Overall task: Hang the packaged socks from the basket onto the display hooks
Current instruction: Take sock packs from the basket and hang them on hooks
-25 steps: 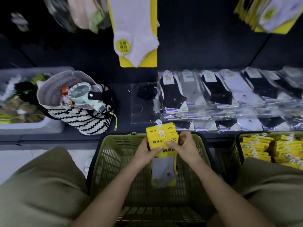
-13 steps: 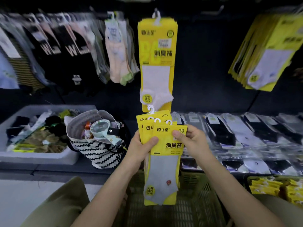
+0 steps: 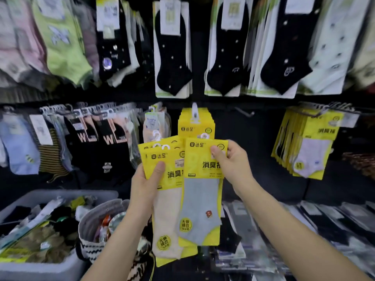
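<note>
The left hand (image 3: pixel 145 183) gripped a fanned stack of yellow packs (image 3: pixel 172 175), the display hook (image 3: pixel 194 109) stood at twelve o'clock just above one upright grey-sock pack (image 3: pixel 203 195) (long axis vertical), and the right hand (image 3: pixel 235 167) pinched that pack's top corner.

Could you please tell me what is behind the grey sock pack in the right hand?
Behind the grey pack shows the stack in the left hand, with a beige sock in front, and hung yellow packs above. Their overlapped parts are hidden.

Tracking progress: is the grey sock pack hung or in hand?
In hand, not hung: the right hand pinches the grey sock pack at its top corner.
</note>
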The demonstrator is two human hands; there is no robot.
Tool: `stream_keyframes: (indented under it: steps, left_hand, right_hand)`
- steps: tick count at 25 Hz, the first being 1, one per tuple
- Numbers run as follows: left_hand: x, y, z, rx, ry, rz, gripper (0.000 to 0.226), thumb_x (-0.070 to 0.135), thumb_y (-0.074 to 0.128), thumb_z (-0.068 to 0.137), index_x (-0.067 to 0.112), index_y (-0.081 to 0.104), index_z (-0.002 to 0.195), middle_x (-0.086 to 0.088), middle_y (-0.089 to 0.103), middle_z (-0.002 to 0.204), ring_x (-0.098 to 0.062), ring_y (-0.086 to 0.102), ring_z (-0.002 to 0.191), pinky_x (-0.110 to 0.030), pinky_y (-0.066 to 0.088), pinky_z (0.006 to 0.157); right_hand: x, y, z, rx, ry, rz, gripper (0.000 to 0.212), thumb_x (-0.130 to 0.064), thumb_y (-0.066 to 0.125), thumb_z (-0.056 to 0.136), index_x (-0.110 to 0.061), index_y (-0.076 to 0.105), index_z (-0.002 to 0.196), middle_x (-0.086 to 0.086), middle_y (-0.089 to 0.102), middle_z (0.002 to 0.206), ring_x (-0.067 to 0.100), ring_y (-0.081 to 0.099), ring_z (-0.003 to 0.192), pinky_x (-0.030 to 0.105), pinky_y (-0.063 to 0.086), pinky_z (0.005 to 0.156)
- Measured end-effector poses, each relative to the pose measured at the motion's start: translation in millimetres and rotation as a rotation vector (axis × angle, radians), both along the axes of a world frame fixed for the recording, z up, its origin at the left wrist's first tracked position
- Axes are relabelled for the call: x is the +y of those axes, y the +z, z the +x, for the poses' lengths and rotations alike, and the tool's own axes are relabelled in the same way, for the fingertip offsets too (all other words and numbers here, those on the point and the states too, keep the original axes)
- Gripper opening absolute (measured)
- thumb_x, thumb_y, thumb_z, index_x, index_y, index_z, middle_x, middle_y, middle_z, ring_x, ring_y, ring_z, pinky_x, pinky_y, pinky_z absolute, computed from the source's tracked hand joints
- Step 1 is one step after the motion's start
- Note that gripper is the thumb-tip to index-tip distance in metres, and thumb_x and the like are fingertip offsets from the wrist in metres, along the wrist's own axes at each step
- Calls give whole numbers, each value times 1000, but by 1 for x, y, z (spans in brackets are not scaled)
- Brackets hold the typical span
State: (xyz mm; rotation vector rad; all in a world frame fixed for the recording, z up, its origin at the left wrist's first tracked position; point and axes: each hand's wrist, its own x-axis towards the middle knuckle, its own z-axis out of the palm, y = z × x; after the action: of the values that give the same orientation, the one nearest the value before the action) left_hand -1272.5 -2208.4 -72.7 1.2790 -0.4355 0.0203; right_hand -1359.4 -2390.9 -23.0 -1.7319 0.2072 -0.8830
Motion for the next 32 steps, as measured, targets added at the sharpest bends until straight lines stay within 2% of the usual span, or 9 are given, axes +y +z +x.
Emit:
stream_keyframes:
  steps: [6,9,12,14,18,23,26,29,32]
  left_hand:
    - [10,12,21,-8,119,17,8,37,64,83,30,65,87,7,75,87,-20,71,86,-42,56,76]
    - [12,14,26,-18,109,31,10,35,64,84,26,64,90,0,75,91,-23,71,86,-44,56,77]
    - [14,16,31,-51,118,49,17,38,64,81,25,63,92,1,74,90,-17,72,80,-32,55,66]
    - [16,16,35,-52,123,55,17,38,64,82,25,62,93,1,74,90,-15,72,79,-29,54,64]
    - [16,16,38,-56,111,70,14,36,64,84,25,62,93,3,74,89,-13,71,78,-28,53,64]
    - [15,21,35,-69,108,79,17,39,64,80,26,62,91,6,73,86,-12,71,79,-25,53,64]
    - [19,24,33,-71,108,68,26,45,64,76,26,62,93,3,73,92,-13,71,81,-31,55,69]
    - [20,27,31,-81,87,62,20,40,63,82,24,63,95,-1,73,95,-17,71,83,-36,56,73]
    - [16,32,24,-88,49,39,16,37,64,81,26,63,93,1,74,91,-13,72,79,-25,56,63]
  right_hand:
    - [-9,39,35,-9,-121,-3,12,-27,59,89,-18,57,81,-2,66,79,19,65,84,37,53,75]
    - [-8,40,42,8,-134,-48,13,-29,60,88,-19,57,80,2,67,81,21,65,83,39,54,73]
    - [-6,40,48,25,-140,-99,11,-29,61,88,-25,57,78,-2,68,80,17,65,81,35,54,72]
    - [-6,41,52,41,-160,-132,11,-30,61,88,-27,58,78,-5,67,80,14,64,80,31,52,70]
    - [-8,44,59,115,-201,-197,16,-32,61,88,-18,59,82,-1,66,79,15,61,74,28,47,60]
    - [-8,47,61,147,-209,-209,15,-32,60,87,-19,60,82,0,66,84,17,60,77,29,47,63]
    - [-7,40,61,174,-205,-220,24,-37,59,88,-13,64,85,4,67,87,22,61,80,35,50,68]
    - [-6,36,61,261,-219,-290,36,-43,56,89,-8,65,93,8,65,97,24,60,87,42,52,76]
    - [-8,40,53,283,-273,-285,39,-46,60,85,-11,55,101,4,60,99,21,57,90,40,50,77]
